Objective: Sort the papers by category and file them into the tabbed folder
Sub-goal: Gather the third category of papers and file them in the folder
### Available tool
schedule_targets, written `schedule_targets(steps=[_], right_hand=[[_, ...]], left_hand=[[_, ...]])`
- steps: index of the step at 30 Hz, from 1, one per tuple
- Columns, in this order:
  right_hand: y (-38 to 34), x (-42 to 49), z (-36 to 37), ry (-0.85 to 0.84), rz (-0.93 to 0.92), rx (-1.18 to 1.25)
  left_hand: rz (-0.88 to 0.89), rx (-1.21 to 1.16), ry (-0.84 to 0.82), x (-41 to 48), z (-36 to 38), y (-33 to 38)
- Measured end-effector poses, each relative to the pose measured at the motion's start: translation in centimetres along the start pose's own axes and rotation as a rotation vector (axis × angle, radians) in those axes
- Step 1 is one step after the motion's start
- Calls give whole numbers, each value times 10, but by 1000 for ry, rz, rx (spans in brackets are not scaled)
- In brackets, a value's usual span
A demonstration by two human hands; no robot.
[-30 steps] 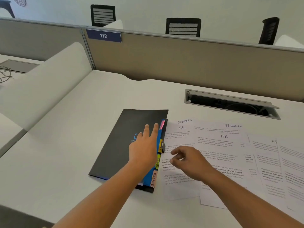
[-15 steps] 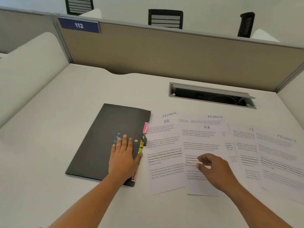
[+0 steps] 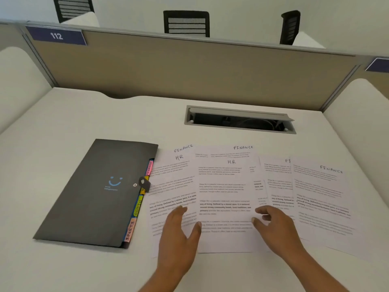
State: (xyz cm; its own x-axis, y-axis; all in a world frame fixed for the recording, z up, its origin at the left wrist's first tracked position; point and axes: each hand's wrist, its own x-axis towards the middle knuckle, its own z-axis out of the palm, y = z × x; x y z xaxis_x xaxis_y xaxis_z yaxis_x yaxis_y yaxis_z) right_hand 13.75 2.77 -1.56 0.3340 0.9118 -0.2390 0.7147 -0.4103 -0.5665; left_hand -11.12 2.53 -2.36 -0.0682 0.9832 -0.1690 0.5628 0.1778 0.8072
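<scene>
A closed black tabbed folder (image 3: 99, 192) lies on the white desk at the left, with coloured tabs along its right edge. Several printed papers are spread in an overlapping row to its right, hand-labelled HR or FINANCE. My left hand (image 3: 179, 232) rests flat on the leftmost HR sheet (image 3: 172, 182), its thumb at the left edge of the middle HR sheet (image 3: 225, 186). At the right edge of that middle sheet is my right hand (image 3: 273, 226), fingers curled and touching the paper. A FINANCE sheet (image 3: 322, 197) lies at the far right.
A grey cable hatch (image 3: 240, 119) stands open in the desk behind the papers. A tan partition (image 3: 189, 70) with a "112" label closes off the back. White side dividers flank the desk at left and right. Black chairs stand beyond the partition.
My left hand has left the folder and moved right onto the papers. My right hand has shifted to the right edge of the middle HR sheet. The camera has tilted down and right.
</scene>
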Motion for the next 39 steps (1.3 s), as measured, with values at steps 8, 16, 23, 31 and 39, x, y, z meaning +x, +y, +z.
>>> schedule_targets(steps=[8,16,23,31,39], right_hand=[[15,-13,-3,-289,-161,-470],[18,-18,4,-249,-200,-491],[21,-20,2,-252,-173,-384],[23,-13,-7,-90,194,-134],[12,9,-14,-220,428,414]], left_hand=[[-484,-302,-59,10,34,43],[-633,-445,-97,27,39,54],[-551,-299,-100,5,38,48],[-555,-325,-113,-21,43,32],[-558,-354,-151,-18,46,30]])
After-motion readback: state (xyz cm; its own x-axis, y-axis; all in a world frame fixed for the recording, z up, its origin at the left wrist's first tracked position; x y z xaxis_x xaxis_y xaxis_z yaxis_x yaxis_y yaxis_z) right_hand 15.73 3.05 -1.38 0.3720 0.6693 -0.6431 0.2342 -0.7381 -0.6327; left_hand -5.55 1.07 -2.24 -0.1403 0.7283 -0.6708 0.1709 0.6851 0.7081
